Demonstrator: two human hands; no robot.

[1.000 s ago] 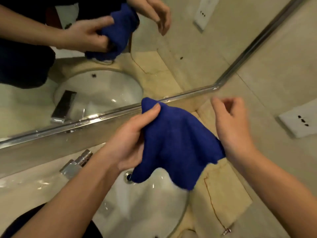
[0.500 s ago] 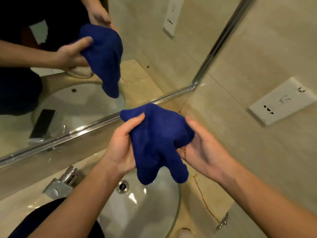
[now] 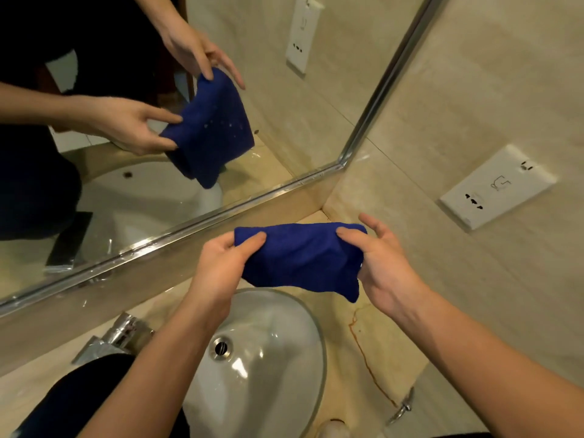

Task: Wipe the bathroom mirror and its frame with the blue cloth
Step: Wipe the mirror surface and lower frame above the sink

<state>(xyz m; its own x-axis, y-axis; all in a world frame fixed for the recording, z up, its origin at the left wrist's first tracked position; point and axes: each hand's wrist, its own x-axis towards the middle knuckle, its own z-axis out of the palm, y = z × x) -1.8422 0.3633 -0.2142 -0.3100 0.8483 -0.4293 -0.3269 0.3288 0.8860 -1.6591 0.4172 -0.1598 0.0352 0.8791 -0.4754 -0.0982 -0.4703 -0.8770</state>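
Observation:
The blue cloth (image 3: 300, 257) is stretched sideways between both hands, above the sink and just in front of the mirror's lower right corner. My left hand (image 3: 221, 267) pinches its left end between thumb and fingers. My right hand (image 3: 382, 263) holds its right end with the thumb on top. The mirror (image 3: 284, 115) fills the upper left, bordered by a silver metal frame (image 3: 189, 227) along its bottom and right edges. Both hands and the cloth are reflected in the glass, which shows small water spots.
A white oval sink (image 3: 278, 349) with a metal drain lies below the hands. A chrome faucet (image 3: 117, 336) stands at its left. A white wall socket (image 3: 496, 188) sits on the tiled wall at right. The beige counter has a brown crack near a metal hook (image 3: 403, 409).
The cloth hung bunched from my left hand; my right hand took its other end, and it is now spread out between both hands. The view has tilted upward along the mirror.

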